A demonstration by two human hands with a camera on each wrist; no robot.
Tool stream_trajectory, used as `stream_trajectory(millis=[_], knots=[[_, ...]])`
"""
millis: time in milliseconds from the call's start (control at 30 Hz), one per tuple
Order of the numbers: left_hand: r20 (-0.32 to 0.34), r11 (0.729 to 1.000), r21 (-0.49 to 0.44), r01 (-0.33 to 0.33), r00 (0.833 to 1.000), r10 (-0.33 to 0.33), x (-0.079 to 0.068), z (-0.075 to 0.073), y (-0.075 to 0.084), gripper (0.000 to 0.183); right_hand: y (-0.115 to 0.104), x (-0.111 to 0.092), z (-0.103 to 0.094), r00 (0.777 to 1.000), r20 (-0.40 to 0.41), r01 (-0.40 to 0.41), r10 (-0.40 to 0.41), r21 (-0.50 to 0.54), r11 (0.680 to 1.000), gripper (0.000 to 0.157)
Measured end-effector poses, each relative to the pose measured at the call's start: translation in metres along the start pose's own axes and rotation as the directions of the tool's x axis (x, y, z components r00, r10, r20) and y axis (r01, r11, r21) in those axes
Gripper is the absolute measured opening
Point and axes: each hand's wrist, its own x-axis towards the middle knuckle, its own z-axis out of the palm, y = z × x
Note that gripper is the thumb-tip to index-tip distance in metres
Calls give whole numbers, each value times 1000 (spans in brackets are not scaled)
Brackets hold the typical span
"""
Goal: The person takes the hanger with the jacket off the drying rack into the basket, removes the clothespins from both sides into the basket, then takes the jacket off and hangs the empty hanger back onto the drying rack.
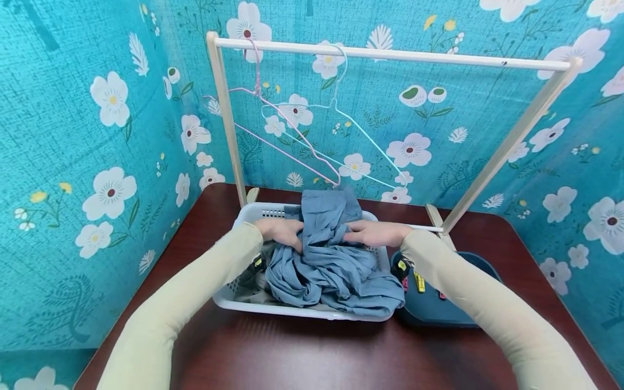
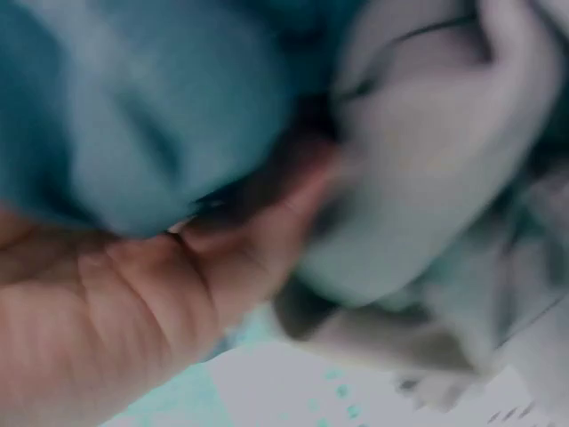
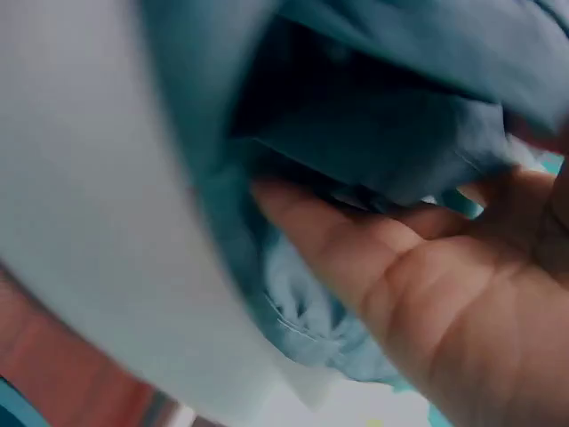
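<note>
A crumpled blue-grey cloth garment (image 1: 336, 265) lies heaped in a white plastic basket (image 1: 292, 310), its front folds draped over the rim at the right. Its kind cannot be made out. My left hand (image 1: 283, 232) grips the garment at its left side, and my right hand (image 1: 375, 234) pinches it at the right. Between them a flap of the cloth stands raised toward the back. In the left wrist view the thumb (image 2: 267, 240) presses in between the blue cloth and a paler greyish cloth (image 2: 427, 169). Folds hide most fingertips.
Behind the basket stands a wooden rack (image 1: 404, 54) with a pink hanger (image 1: 297, 132) and a light blue hanger (image 1: 365, 132) on its bar. A dark tray (image 1: 439, 311) holding clothespins (image 1: 420, 282) sits to the right, partly under my right forearm.
</note>
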Motion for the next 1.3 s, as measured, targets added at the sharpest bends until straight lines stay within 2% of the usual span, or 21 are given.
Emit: stream_trajectory(millis=[100,200,267,333,400,467,533,600,667,767,900,967,1067,1133,1200,1300], knots=[[-18,1000,17,-4,1000,4,-17,-15,2,70,1,-8,-11,999,-48,-1,4,70,998,65],[-89,1000,5,-1,996,2,-33,-32,4,62,5,-15,-22,990,-137,2,11,95,995,68],[-186,1000,-3,-2,983,1,-37,-41,2,55,9,-17,-27,980,-199,19,3,106,994,65],[-273,998,-57,2,962,-18,-37,-47,0,53,15,-15,-32,967,-256,40,-5,131,991,66],[-319,993,-114,29,946,-65,-32,-51,-3,59,21,-10,-35,957,-292,60,-1,193,979,69],[-308,984,-168,55,945,-105,-26,-53,-5,67,27,-6,-38,953,-304,75,21,300,951,73],[-248,968,-245,63,961,-125,-18,-53,-8,72,31,-1,-41,953,-301,85,41,394,915,76],[-178,944,-327,51,977,-114,-9,-53,-11,73,34,4,-44,955,-290,94,56,479,873,76],[-127,915,-402,34,988,-92,-1,-52,-13,74,35,9,-45,958,-282,111,49,525,844,76],[-93,882,-471,5,994,-55,11,-51,-18,76,35,15,-45,959,-281,126,39,544,830,75],[-112,866,-499,-37,993,-23,19,-49,-22,76,31,18,-42,950,-312,149,29,532,834,74],[-137,847,-526,-73,991,0,20,-48,-21,73,29,18,-41,945,-327,160,25,527,834,72],[-173,827,-547,-128,984,38,20,-48,-20,68,26,16,-39,943,-333,167,9,497,851,73],[-179,834,-534,-141,983,52,20,-48,-17,67,23,15,-38,947,-320,136,16,446,885,77],[-172,862,-490,-132,984,54,19,-48,-14,67,21,14,-37,956,-294,99,22,391,915,81],[-142,906,-410,-110,988,56,16,-48,-7,70,20,16,-36,967,-248,37,56,355,934,82]])
